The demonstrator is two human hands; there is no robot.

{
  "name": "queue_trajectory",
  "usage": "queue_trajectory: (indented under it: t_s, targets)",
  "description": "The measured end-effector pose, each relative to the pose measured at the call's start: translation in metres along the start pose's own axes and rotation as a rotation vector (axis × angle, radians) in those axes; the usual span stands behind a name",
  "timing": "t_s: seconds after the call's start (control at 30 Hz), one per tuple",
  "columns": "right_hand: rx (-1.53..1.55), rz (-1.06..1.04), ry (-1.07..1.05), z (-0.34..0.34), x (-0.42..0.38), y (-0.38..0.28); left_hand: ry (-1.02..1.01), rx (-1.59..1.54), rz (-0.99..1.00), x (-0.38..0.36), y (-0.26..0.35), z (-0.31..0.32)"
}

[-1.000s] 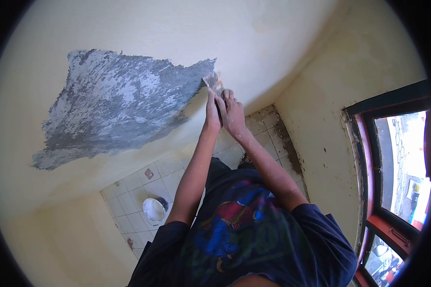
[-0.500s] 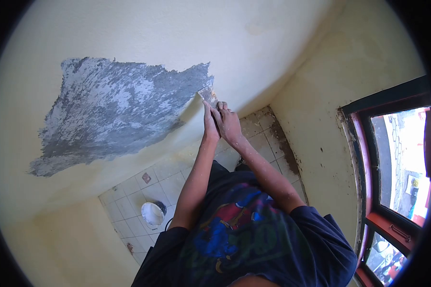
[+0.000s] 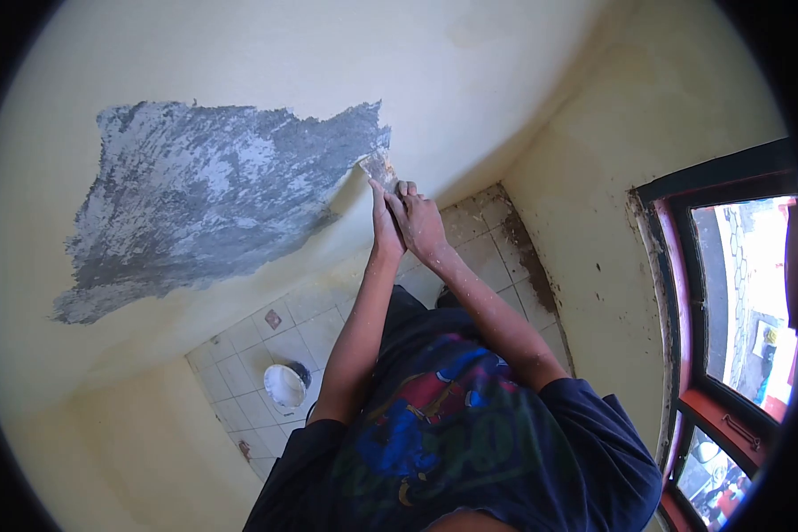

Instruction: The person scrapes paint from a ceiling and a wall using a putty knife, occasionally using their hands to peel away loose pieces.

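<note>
My right hand (image 3: 423, 226) is closed around the handle of a scraper (image 3: 379, 168) with a wide, flat, stained blade. Pressed against it from the left is my left hand (image 3: 387, 223), its fingers along the tool near the blade. The blade's edge meets the cream wall (image 3: 470, 106) at the right end of a rough grey patch (image 3: 213, 195), where the paint is gone and mottled grey and whitish plaster shows. Most of the handle is hidden by my hands. Pale specks dot both forearms.
On the tiled floor (image 3: 315, 341) below stands a white bucket (image 3: 285, 387), left of my body. A second wall (image 3: 585, 248) meets the scraped one at a corner on the right. A dark and red framed window (image 3: 727, 412) is set in it. Dirt lies along the floor's edge.
The view has shifted slightly, so the wall patch and my hands sit a little higher and further left. Both hands keep their hold on the scraper at the patch's right end.
</note>
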State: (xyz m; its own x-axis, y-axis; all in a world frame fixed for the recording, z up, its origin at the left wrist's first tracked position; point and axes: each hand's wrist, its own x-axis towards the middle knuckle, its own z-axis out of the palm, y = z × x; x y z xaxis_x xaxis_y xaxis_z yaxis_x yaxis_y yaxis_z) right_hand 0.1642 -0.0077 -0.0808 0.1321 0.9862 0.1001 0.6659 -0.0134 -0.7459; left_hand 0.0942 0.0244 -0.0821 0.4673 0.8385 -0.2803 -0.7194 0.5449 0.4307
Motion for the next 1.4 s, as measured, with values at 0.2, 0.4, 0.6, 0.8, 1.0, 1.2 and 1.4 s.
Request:
queue_trajectory:
  t_s: [0.2,0.4,0.6,0.8,1.0,1.2,1.4]
  targets:
    - [-0.008,0.012,-0.025,-0.004,-0.001,0.005,-0.088,0.006,0.078,0.008,-0.011,-0.015]
    - [0.020,0.043,-0.001,0.000,0.003,0.008,0.148,0.047,0.102,0.003,-0.010,-0.004]
    - [0.017,-0.303,0.054,-0.025,0.012,0.037,-0.070,0.106,-0.008,0.000,-0.002,-0.019]
    - [-0.465,-0.057,-0.406,-0.069,0.022,0.074,-0.400,2.031,-0.376,0.013,0.022,-0.101]
    - [-0.804,0.458,-0.492,-0.043,0.040,0.174,-0.403,2.248,-0.444,0.027,-0.004,-0.242]
    - [-0.796,0.518,-0.506,-0.021,0.048,0.161,-0.449,2.536,-0.354,-0.001,0.007,-0.146]
    - [-0.338,0.213,-0.143,-0.013,0.006,0.133,-0.437,2.093,-0.338,-0.003,0.005,-0.163]
